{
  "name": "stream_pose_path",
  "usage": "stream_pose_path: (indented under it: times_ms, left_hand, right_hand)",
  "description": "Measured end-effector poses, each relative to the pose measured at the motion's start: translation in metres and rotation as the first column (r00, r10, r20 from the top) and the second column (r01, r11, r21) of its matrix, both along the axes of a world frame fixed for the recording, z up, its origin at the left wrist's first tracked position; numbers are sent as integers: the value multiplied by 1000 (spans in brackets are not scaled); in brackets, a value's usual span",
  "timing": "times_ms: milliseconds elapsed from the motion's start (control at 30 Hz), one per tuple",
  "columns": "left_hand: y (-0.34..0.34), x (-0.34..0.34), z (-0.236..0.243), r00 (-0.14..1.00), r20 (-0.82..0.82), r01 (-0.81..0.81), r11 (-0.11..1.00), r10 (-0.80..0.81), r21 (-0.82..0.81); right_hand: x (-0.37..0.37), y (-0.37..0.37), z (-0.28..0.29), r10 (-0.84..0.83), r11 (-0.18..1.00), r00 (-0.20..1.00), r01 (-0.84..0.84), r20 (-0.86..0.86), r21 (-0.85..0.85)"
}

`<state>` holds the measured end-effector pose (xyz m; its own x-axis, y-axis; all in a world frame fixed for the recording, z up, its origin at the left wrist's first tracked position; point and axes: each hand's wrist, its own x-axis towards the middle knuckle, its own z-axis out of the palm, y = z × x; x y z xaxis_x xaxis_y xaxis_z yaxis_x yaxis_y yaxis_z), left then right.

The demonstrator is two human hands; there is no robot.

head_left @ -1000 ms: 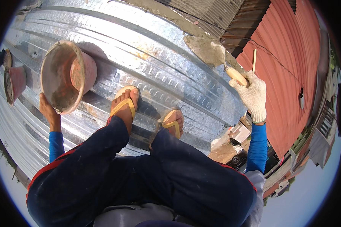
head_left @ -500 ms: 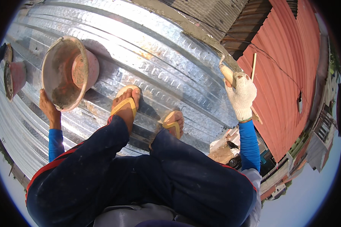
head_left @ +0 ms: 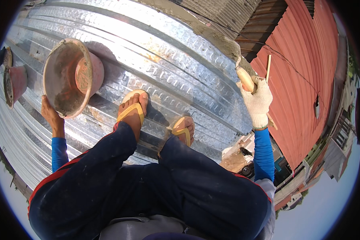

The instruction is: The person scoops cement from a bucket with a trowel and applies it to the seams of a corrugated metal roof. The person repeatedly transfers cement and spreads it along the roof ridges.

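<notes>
My bare left hand point(head_left: 53, 116) is closed on the lower rim of a mortar-stained bucket point(head_left: 88, 80), which is tipped so its mouth faces left. Grey residue coats the bucket's reddish inside. On the right, my right hand point(head_left: 259, 100), in a white knitted glove, grips a trowel by its wooden handle point(head_left: 246, 79). The trowel's bent metal neck points up toward a strip of grey mortar point(head_left: 216, 35) along the roof edge; its blade I cannot make out.
Ridged metal sheeting point(head_left: 168, 68) lies under my sandalled feet point(head_left: 136, 110). A smaller bucket point(head_left: 16, 82) stands far left, beside another person's foot point(head_left: 7, 56). Beyond my right hand are a thin wooden stick point(head_left: 268, 69), a red corrugated roof point(head_left: 304, 80) and a drop.
My right hand has shifted slightly right and turned, so more of the trowel's wooden handle shows. My left hand and the bucket stay nearly in place.
</notes>
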<state>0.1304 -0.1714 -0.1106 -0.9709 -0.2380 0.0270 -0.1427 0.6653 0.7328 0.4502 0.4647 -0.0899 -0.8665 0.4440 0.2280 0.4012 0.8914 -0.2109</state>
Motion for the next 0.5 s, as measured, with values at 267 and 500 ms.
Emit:
stream_pose_path:
  times_ms: [267,500]
  left_hand:
    - [-6,-2,-2,1000,18,6,1000,-6,16]
    - [-7,-2,-3,998,-36,49,997,-51,-62]
  right_hand:
    - [0,8,13,-81,988,997,82,7,-130]
    - [-3,-6,48,-134,808,967,233,217,-541]
